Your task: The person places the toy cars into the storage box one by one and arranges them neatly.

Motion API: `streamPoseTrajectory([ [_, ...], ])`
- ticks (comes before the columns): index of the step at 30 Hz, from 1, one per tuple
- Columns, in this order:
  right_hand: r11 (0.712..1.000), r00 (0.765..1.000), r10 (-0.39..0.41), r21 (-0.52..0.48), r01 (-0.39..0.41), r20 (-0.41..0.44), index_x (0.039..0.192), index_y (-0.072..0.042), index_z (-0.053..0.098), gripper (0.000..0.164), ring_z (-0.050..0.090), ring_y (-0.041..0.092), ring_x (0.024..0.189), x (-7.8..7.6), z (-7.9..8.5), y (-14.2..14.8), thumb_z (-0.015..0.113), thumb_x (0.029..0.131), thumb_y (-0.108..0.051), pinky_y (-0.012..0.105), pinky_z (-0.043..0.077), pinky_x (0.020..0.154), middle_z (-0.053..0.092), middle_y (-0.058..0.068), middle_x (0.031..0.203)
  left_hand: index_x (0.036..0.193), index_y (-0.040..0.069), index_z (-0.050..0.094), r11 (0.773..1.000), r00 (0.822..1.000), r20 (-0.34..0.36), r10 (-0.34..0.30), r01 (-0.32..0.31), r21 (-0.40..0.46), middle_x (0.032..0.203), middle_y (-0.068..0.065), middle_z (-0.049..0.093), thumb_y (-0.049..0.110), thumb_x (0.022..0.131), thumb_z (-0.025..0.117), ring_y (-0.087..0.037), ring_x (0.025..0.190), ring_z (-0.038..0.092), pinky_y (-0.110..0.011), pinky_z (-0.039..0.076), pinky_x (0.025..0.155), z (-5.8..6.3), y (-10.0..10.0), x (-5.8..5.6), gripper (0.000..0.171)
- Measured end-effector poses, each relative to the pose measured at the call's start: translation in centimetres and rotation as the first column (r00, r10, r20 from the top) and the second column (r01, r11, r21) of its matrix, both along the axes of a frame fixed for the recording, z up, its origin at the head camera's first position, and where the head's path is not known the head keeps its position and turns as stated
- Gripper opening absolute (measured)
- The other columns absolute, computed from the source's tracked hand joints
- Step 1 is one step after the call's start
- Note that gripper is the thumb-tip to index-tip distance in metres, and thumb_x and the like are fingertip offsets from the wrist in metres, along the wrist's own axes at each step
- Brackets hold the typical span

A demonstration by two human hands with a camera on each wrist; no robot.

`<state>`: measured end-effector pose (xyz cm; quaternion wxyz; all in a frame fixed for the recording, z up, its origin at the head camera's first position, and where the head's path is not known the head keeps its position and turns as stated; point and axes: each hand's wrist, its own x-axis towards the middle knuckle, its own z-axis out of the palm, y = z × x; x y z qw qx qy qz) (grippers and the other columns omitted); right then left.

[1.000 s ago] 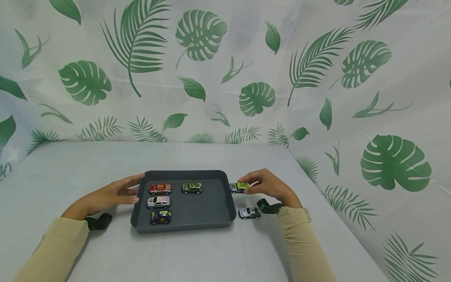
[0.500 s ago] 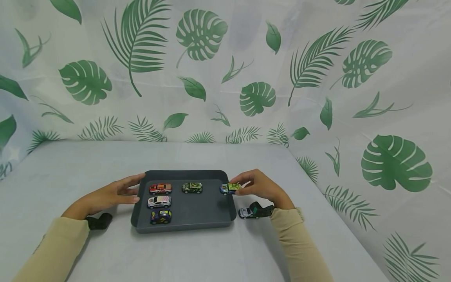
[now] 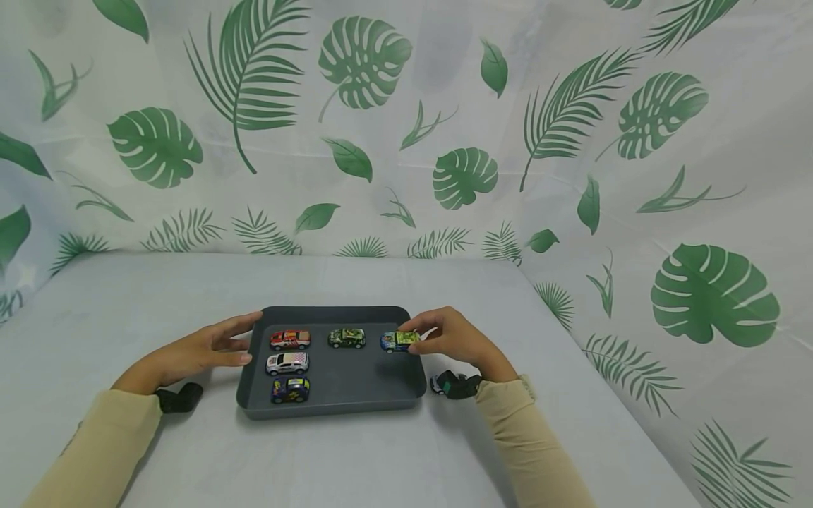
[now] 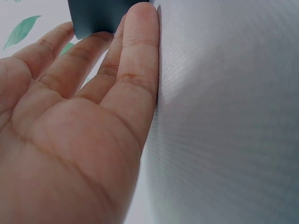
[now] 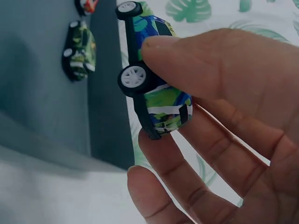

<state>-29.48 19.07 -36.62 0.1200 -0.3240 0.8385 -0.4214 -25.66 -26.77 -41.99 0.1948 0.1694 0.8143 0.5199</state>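
My right hand pinches a blue, green and yellow toy car between thumb and fingers, over the right part of a dark grey tray. In the right wrist view the toy car shows its white-rimmed wheels, and the thumb lies along its side. My left hand rests at the tray's left wall with fingers fairly straight and spread. The left wrist view has the hand with its fingertips right at the tray wall.
Inside the tray, a red car, a white car and a dark blue car line the left side. A green camouflage car sits at the back middle. A silver car stands right of the tray, mostly behind the wrist camera.
My right hand has carried the blue-green toy car leftward, from outside the tray's right wall to over the tray. The left hand and the tray have stayed put.
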Motion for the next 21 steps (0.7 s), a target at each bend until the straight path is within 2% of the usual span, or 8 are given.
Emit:
streamPoseTrajectory([
  [5,1.0,1.0,0.006,-0.006,-0.006,-0.001,0.128,0.008,0.075,0.033,0.074,0.027,0.104,0.3,-0.1,-0.8,0.079,0.096,0.0,0.04,0.062,0.092,0.076,0.018,0.121,0.172,0.0,0.012,1.0,1.0,0.001,0.0,0.0,0.005,0.173,-0.036,0.017,0.021,0.104,0.076,-0.064,0.153,0.027,-0.077,0.034,0.115,0.0,-0.1,0.0,0.096],
  [9,1.0,1.0,0.001,0.001,-0.001,-0.011,0.128,0.005,0.076,0.032,0.072,0.023,0.108,0.7,-0.1,-1.6,0.079,0.097,-0.002,0.04,0.061,0.095,0.077,0.016,0.121,0.172,-0.001,0.012,1.0,1.0,0.008,0.002,-0.002,0.012,0.174,-0.035,0.016,0.021,0.104,0.076,-0.063,0.154,0.026,-0.077,0.033,0.115,-0.1,-0.1,0.0,0.096],
  [12,1.0,1.0,-0.011,0.006,0.011,-0.013,0.127,0.003,0.077,0.031,0.07,0.019,0.099,0.8,-0.2,-2.1,0.079,0.096,-0.002,0.036,0.061,0.088,0.077,0.012,0.115,0.172,0.0,0.013,1.0,1.0,0.004,0.001,-0.001,0.008,0.174,-0.035,0.017,0.021,0.104,0.075,-0.063,0.154,0.027,-0.076,0.034,0.116,-0.1,-0.1,0.0,0.095],
  [16,1.0,1.0,-0.022,0.002,0.022,-0.014,0.126,0.003,0.078,0.031,0.064,0.019,0.085,0.8,-0.4,-2.6,0.08,0.095,-0.001,0.031,0.058,0.077,0.076,0.009,0.108,0.173,0.001,0.013,1.0,1.0,-0.003,0.0,0.0,0.0,0.173,-0.035,0.019,0.021,0.104,0.075,-0.062,0.153,0.028,-0.075,0.035,0.116,0.0,-0.1,0.0,0.094],
  [21,0.999,0.999,-0.039,0.011,0.039,-0.016,0.125,0.002,0.079,0.031,0.062,0.022,0.081,0.9,-0.6,-3.3,0.082,0.094,-0.002,0.029,0.054,0.072,0.075,0.006,0.104,0.173,0.001,0.014,1.0,1.0,-0.009,-0.002,0.002,-0.003,0.172,-0.036,0.02,0.021,0.104,0.076,-0.062,0.153,0.03,-0.075,0.035,0.115,0.0,-0.1,0.0,0.094],
])
